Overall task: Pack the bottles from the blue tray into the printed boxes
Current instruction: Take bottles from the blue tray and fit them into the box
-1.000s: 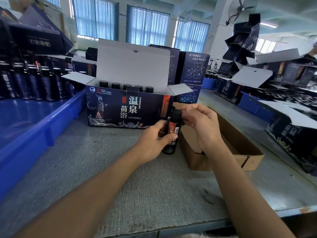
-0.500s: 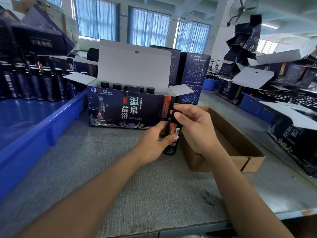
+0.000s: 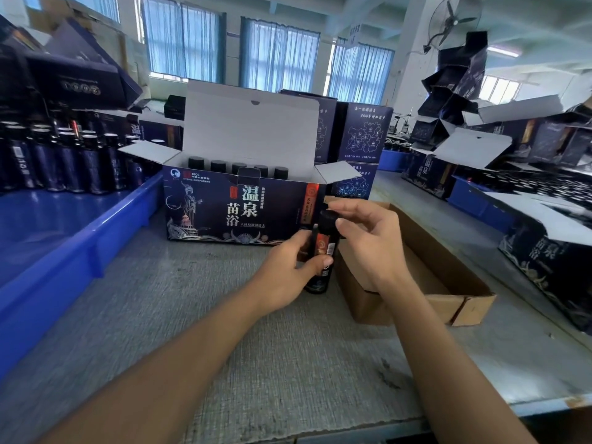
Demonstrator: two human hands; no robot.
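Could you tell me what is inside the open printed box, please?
Five black bottle caps stand in a row inside the printed box. Its front wall hides their bodies and the floor.

The counter (image 3: pixel 288 363) is covered in grey, ribbed matting, with dark smudges (image 3: pixel 387 378) toward its front right. A blue tray (image 3: pixel 96 248) takes up its left side. Just beside the tray stands an open printed box (image 3: pixel 224 213), its lid flap upright. To the right of that lies a shallow brown cardboard box (image 3: pixel 474 310), and a second printed box (image 3: pixel 544 261) stands at the far right.
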